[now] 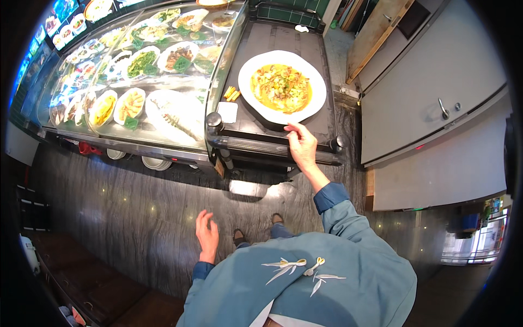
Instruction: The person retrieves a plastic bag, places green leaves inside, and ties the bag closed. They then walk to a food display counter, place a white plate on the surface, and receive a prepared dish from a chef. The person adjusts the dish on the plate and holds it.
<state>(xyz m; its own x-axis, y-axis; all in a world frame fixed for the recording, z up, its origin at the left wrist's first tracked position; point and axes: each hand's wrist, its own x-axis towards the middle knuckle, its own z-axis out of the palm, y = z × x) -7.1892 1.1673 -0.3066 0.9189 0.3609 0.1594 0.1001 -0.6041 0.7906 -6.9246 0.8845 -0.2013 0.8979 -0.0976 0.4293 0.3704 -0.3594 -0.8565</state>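
Note:
A large white bowl (316, 88) of food in orange broth, topped with chopped greens, rests on the top shelf of a black service cart (282, 36). My right hand (301, 145) is over the cart's ribbed push handle (253, 145), fingers bent and fingertips at the bowl's near rim. Whether they touch the rim I cannot tell. Nothing shows in that hand. Lower and to the left, my left hand (207, 233) hangs above the floor, empty, its fingers loosely bent and apart.
Left of the cart stands a lit glass display case (192, 149) with several plated dishes. A white square card (227, 112) and small yellow pieces (231, 94) lie beside the bowl. Grey cabinet doors (425, 81) flank the right; a brown cushioned bench (94, 278) is lower left.

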